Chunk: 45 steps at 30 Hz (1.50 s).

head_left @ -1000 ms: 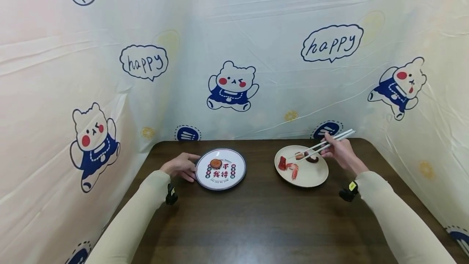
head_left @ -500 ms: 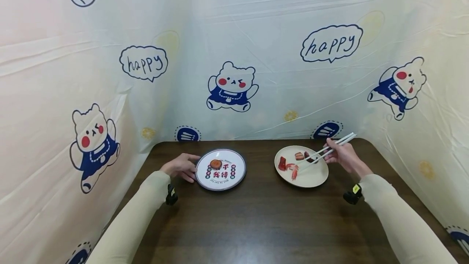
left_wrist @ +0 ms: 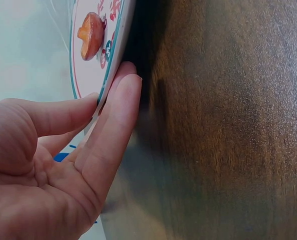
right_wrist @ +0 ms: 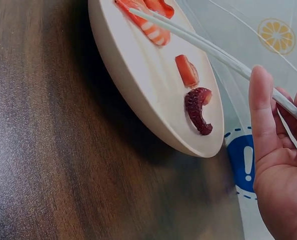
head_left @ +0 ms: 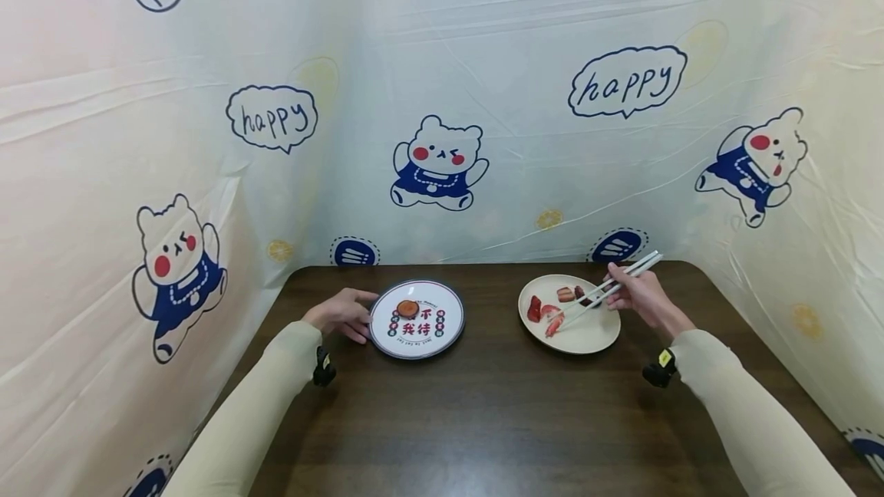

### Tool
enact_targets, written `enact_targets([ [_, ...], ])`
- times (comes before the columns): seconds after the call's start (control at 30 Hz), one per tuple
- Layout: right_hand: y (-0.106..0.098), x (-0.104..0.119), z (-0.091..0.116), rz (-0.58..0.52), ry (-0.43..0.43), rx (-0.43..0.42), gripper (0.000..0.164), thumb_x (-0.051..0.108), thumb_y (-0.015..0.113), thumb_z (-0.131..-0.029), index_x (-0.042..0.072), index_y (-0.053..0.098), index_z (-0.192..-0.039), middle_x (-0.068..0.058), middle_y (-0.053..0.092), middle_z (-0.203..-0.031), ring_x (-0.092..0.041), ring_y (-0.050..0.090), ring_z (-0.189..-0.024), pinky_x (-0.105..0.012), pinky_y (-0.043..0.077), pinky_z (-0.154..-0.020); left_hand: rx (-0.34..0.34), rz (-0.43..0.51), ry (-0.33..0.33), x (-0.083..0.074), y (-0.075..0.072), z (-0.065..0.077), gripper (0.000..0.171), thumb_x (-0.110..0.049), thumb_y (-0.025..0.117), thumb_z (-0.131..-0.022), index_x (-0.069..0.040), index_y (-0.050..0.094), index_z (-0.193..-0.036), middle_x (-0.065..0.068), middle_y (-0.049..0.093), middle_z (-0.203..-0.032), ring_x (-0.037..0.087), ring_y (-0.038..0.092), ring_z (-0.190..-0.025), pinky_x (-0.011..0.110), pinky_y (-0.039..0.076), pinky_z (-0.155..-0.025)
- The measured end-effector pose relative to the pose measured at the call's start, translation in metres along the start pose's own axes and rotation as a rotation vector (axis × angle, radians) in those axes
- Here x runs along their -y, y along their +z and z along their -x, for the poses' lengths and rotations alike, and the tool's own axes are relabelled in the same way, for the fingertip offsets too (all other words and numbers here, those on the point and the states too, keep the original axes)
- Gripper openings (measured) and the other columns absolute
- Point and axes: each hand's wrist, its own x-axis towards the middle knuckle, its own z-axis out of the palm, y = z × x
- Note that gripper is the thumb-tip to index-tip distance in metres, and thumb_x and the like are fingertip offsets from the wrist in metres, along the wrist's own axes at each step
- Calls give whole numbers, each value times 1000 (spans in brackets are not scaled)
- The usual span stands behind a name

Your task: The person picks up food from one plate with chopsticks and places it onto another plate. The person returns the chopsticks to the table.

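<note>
My left hand (head_left: 341, 314) pinches the left edge of a white plate (head_left: 445, 301) with red and dark lettering. In the left wrist view the thumb lies on the rim and fingers reach beneath it. A brown mushroom (left_wrist: 92, 36) sits on that plate. My right hand (head_left: 642, 294) holds a pair of white chopsticks (right_wrist: 208, 45), their tips at a pink-striped shrimp (head_left: 554, 324) on a cream plate (head_left: 590, 337). Also on the cream plate are a red chunk (head_left: 534, 308), a small reddish-orange block (right_wrist: 187, 71) and a dark, curled, tentacle-like piece (right_wrist: 194, 107).
Both plates stand toward the far edge of a dark wooden table (head_left: 442, 428), with a gap of tabletop between them. A pale printed cloth (head_left: 511, 98) with bears hangs behind and along both sides.
The chopstick tips have moved from the small block toward the front of the plate, onto the shrimp, which has turned slightly. My left hand and its plate have stayed in place.
</note>
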Motion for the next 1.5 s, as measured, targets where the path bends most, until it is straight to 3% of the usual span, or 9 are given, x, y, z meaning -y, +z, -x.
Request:
enact_targets([
  [0.2,4,1,-4,44,-22,-36,61,33,54,-96,-22,36,-116,-27,62,-81,-20,65,-58,-39,59,-59,3,2,-3,-1,-1,1,63,-3,59,-90,-11,35,-147,23,59,-98,33,67,-76,43,59,-68],
  [0.5,11,1,-6,41,-75,-69,59,33,54,-96,-22,39,-112,-23,64,-77,-23,66,-58,-41,59,-61,0,-6,-3,-1,0,1,62,-3,58,-90,-11,35,-147,23,59,-97,33,67,-76,43,59,-68],
  [0.63,9,1,-5,42,-77,-39,56,33,52,-97,-20,41,-110,-21,64,-76,-24,66,-59,-44,58,-62,3,-10,-3,-1,0,0,62,-4,58,-91,-11,34,-147,23,59,-97,33,67,-76,42,59,-68],
  [0.93,5,4,-3,45,-71,14,55,33,51,-97,-18,41,-113,-32,60,-81,-27,66,-59,-53,55,-67,2,-5,7,-3,0,3,62,-3,57,-90,-10,33,-148,24,58,-99,32,67,-75,43,59,-68],
  [1.17,6,2,0,52,-50,12,61,34,50,-97,-21,36,-119,-31,60,-84,-25,67,-62,-47,57,-66,9,-9,9,-2,2,5,62,-3,57,-91,-10,33,-148,23,59,-98,33,67,-76,42,59,-68],
  [1.5,9,1,0,46,-78,-12,59,34,51,-97,-21,38,-114,-37,59,-89,-27,68,-65,-46,57,-68,-3,15,14,-4,3,9,61,-3,57,-91,-9,34,-147,23,58,-101,32,67,-76,42,59,-69],
])
